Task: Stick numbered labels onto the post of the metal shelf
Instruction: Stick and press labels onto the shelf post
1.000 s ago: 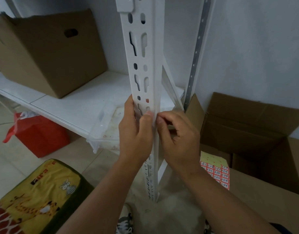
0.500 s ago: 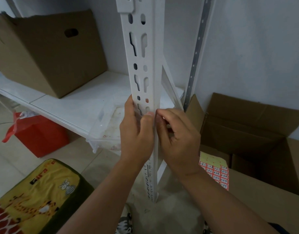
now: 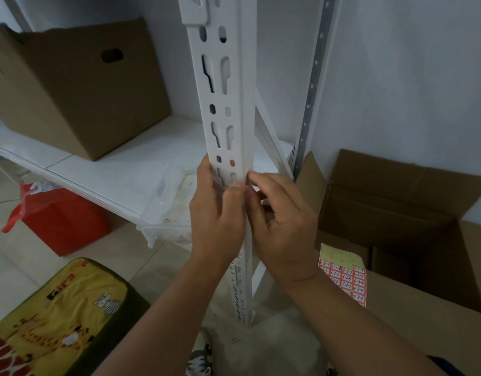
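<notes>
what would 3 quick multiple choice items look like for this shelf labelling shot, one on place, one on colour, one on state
1. Where does the label sheet lie?
A. on the flap of the open box on the right
B. on the shelf board
C. on the cushion

2. What colour is the post?
A. black
B. white
C. red

3. What are the hands doing?
A. hanging idle
B. lifting a box
C. both touching the post

Key: 1 A, the sheet rests on cardboard right of the post. 2 B, the slotted metal is white. 3 C, left hand and right hand meet at the post's edge.
</notes>
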Tool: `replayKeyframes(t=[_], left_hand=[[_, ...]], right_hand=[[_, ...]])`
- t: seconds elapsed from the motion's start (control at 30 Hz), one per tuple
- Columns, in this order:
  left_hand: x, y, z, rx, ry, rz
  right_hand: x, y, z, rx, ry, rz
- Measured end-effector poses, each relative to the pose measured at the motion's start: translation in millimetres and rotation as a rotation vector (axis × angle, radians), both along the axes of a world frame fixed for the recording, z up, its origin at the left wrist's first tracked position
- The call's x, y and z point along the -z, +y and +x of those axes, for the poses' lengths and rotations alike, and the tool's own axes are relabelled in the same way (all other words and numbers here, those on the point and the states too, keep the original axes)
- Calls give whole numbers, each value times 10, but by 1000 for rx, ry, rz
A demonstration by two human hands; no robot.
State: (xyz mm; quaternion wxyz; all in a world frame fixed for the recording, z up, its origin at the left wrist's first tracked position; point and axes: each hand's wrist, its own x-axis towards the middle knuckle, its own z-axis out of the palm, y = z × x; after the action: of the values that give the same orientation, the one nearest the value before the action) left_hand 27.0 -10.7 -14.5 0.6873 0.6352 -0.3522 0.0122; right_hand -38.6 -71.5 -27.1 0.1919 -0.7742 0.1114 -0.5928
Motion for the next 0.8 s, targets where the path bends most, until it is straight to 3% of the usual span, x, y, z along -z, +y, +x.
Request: replayKeyframes(t=[0.27, 0.43, 0.8], left_hand=[[-29, 7, -33, -43, 11, 26], [-147, -86, -128, -171, -6, 77], [-180, -58, -39, -231, -141, 195]], right_hand=[[53, -22, -4, -53, 35, -15], [-16, -86, -43, -107, 21, 306], [41, -238, -84, -58, 162, 552]])
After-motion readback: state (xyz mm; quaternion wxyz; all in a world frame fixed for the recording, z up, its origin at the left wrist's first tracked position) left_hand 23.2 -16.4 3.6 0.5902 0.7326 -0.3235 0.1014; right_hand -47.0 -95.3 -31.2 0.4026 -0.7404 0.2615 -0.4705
